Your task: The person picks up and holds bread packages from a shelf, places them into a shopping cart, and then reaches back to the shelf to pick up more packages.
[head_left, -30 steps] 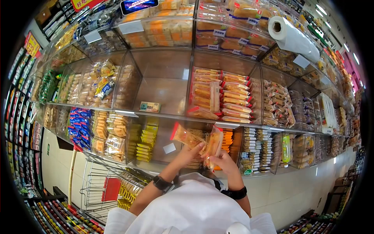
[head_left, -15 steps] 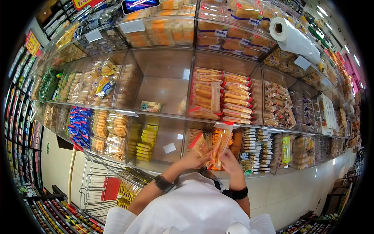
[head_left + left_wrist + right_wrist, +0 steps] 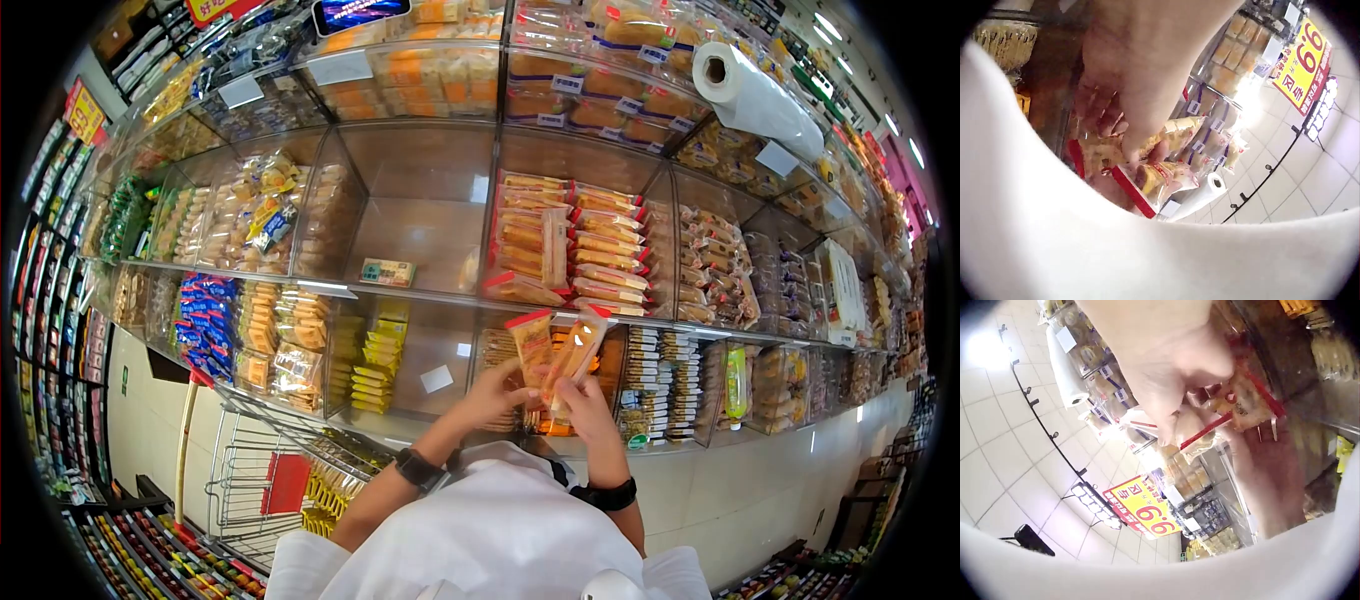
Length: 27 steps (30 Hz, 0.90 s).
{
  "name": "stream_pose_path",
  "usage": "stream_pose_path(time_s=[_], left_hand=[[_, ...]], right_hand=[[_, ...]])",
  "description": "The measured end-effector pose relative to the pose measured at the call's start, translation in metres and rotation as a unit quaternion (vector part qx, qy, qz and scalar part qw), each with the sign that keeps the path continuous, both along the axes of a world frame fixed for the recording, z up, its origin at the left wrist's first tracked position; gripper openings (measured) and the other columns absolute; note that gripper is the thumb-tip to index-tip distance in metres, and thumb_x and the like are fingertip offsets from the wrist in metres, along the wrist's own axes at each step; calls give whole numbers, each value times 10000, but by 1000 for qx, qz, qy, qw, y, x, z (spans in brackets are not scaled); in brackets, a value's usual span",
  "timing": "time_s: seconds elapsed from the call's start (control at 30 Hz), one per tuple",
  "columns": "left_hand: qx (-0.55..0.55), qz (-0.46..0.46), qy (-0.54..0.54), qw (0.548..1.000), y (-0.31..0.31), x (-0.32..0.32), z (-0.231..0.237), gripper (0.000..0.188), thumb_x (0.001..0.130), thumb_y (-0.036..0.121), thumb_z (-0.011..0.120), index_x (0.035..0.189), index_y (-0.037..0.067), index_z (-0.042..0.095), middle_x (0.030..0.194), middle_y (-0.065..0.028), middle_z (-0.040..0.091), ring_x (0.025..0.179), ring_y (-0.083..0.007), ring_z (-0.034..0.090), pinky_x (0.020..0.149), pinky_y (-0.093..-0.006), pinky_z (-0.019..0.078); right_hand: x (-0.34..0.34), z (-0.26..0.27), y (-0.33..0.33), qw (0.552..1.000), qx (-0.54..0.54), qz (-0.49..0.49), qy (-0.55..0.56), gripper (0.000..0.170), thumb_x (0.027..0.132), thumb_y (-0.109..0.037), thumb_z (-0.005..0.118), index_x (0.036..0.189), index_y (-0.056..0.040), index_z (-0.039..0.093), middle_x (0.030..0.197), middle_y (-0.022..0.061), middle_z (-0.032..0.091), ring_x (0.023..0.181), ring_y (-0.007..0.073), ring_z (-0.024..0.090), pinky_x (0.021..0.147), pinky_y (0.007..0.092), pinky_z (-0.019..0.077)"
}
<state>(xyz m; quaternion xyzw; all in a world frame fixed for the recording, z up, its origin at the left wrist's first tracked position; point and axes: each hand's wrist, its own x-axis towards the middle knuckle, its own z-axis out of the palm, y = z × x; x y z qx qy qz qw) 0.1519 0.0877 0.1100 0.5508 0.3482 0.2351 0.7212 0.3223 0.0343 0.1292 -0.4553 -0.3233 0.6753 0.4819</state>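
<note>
Two clear bread packets with red ends are held up close together in front of the shelves. The left hand [image 3: 493, 393] pinches the lower end of the left bread packet [image 3: 532, 342], its fingertips meeting the right hand's side. Thumb and fingers of the right hand [image 3: 592, 412] grip the right bread packet [image 3: 577, 348], which leans to the right and overlaps the other. In the left wrist view the red end of a bread packet [image 3: 1135, 192] shows below the thumb. From the right wrist, a bread packet [image 3: 1250, 400] with a red edge lies between the hands.
Similar red-ended packets [image 3: 605, 245] fill a clear bin just above the hands. Orange packs [image 3: 556, 422] and yellow packs [image 3: 375, 365] sit in lower bins. A wire shopping cart [image 3: 235, 470] stands at the left, and a plastic bag roll [image 3: 755, 100] lies on the upper right shelf.
The left packet has swung from tilting left to nearly upright beside the right one. The right packet now leans more to the right. Both hands stay at about the same place.
</note>
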Motion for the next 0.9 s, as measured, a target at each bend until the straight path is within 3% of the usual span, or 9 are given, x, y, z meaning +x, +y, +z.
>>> stream_pose_path(time_s=[0.1,0.3,0.5,0.6,0.7,0.8,0.9], left_hand=[[98,54,-27,993,1,1,-13,253,785,101,595,1003,-4,524,896,-70,573,789,-129,564,681,-266,456],[11,58,-23,998,1,3,-16,204,811,109,564,975,-10,546,836,-73,593,775,-135,553,700,-266,442],[87,57,0,995,2,5,2,231,829,47,501,1044,-34,524,925,-79,588,810,-129,558,723,-261,449],[60,65,39,995,3,4,-11,224,827,52,508,1034,-27,540,919,-78,594,809,-122,548,729,-256,443],[86,83,71,990,2,3,-15,176,820,66,528,969,-21,562,841,-56,597,766,-107,531,691,-247,439],[126,132,76,980,-1,4,-7,149,806,132,571,834,-14,560,677,-68,570,605,-108,496,562,-253,418],[104,151,38,982,-2,5,-5,134,790,114,589,822,-12,554,663,-67,565,587,-105,488,544,-251,413]], right_hand=[[-1,-1,3,999,17,-10,26,297,891,-139,407,1131,32,439,1140,143,504,1005,201,517,828,327,442],[-1,-5,4,999,25,37,7,335,899,-150,392,1178,36,392,1161,140,489,1015,214,511,859,332,430],[-2,-15,6,997,45,55,12,368,897,-190,413,1190,30,384,1173,133,480,1022,207,508,863,319,421],[-2,-16,6,997,47,50,18,384,894,-201,421,1199,25,373,1188,136,471,1047,201,491,888,324,401],[-6,-6,7,998,40,36,40,407,891,-214,429,1217,18,351,1213,139,452,1084,200,464,914,333,379],[-8,-6,6,996,28,10,80,434,889,-236,434,1232,9,330,1237,140,431,1113,204,439,931,347,364],[-9,-4,5,993,28,2,115,446,888,-251,432,1237,4,319,1247,143,420,1122,217,431,940,362,357]])
